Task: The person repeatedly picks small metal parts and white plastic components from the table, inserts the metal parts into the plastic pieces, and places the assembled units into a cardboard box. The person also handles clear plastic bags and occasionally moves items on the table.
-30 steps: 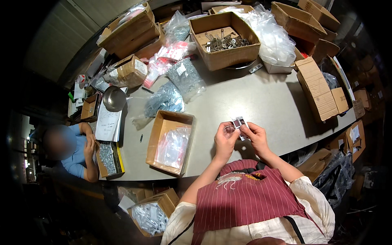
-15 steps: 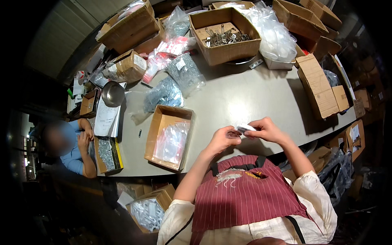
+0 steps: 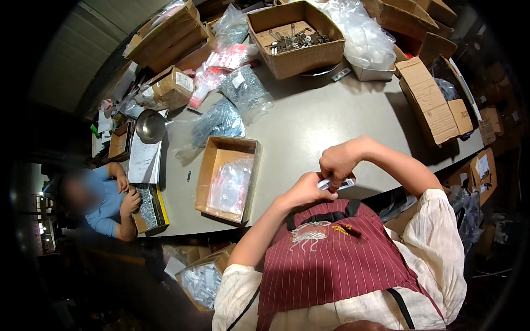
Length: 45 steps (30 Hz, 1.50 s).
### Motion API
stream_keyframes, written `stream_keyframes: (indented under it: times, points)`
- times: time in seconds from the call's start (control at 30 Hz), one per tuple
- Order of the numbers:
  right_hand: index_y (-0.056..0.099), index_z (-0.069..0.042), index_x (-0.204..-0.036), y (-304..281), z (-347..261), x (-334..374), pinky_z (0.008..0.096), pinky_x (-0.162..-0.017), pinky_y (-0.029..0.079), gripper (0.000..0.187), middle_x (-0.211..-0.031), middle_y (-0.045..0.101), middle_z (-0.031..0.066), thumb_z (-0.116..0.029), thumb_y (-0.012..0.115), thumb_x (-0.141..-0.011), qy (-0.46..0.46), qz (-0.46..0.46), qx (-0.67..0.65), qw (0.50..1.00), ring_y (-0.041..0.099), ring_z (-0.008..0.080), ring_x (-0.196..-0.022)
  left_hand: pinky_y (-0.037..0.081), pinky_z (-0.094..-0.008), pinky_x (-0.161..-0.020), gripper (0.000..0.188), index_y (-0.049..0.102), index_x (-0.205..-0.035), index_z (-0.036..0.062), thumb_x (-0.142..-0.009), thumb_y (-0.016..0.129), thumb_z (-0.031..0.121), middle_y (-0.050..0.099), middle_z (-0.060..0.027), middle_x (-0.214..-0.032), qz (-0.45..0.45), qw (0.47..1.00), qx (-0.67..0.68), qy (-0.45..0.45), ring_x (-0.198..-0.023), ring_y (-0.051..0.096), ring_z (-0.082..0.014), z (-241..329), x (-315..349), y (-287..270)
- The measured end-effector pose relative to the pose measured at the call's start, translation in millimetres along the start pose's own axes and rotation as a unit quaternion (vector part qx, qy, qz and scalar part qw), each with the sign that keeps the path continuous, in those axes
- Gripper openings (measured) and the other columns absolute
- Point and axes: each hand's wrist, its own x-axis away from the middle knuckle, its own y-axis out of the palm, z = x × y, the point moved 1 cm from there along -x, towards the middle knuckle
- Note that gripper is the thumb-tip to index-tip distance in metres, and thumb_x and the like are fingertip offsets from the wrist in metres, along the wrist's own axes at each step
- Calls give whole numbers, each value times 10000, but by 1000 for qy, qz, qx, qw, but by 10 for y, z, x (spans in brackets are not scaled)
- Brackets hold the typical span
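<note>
Just over the table's near edge, my two hands meet around a small pale flat piece. Its exact kind does not show; it looks whitish or silvery, with a narrow rectangular end. My left hand is closed on it from the left. From above, my right hand bends down with its fingers closed on the same piece. To the left of my hands stands an open cardboard box holding clear plastic bags.
Beyond, a cardboard box holds metal parts; plastic bags of small parts lie beside it. A metal bowl rests on papers. At left, a co-worker sits by a box of small metal parts. Cardboard stands at right.
My right hand has turned over and come down onto the piece, its elbow swinging outward. My left hand stays near its place. The co-worker's hand has moved lower, toward the parts box.
</note>
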Motion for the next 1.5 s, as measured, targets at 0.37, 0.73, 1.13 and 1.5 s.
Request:
stream_keyframes:
  times: [0.37, 0.73, 1.13, 1.5]
  points:
    - [706, 34, -973, 56, 219, 124, 293, -578, 535, 120, -769, 709, 82, -69, 719, -914, -68, 364, -247, 895, 669, 131, -641, 614, -317, -683, 263, 613, -1101, -48, -940, 744, 115, 705, -123, -907, 100, 887, 451, -22, -776, 722, -190, 125, 161, 82]
    - [795, -51, -978, 424, 207, 0, 421, -1021, 451, 176, -1103, 745, 59, -214, 742, -935, -214, 437, -263, 833, 568, 230, -1199, 631, -321, -637, 627, 387, -1468, 26, -973, 726, 209, 659, -101, -891, 136, 873, 455, 109, -750, 719, -208, 273, 174, 85]
    - [716, 3, -967, 772, 60, -54, 378, -907, 537, 145, -1075, 728, 100, -40, 768, -838, -202, 568, -193, 774, 673, 261, -1068, 527, -317, -992, 739, 397, -1500, -33, -1006, 646, 457, 603, -149, -1319, 104, 874, 451, 148, -1186, 616, -192, 82, 280, 68]
    - [736, -13, -1077, 794, 123, -77, 303, -761, 564, 204, -968, 737, 93, -125, 727, -906, -159, 521, -369, 753, 705, 166, -879, 586, -332, -882, 324, 554, -1315, -78, -1020, 564, 57, 690, -125, -1148, 156, 895, 416, 33, -998, 701, -176, -186, 488, 294]
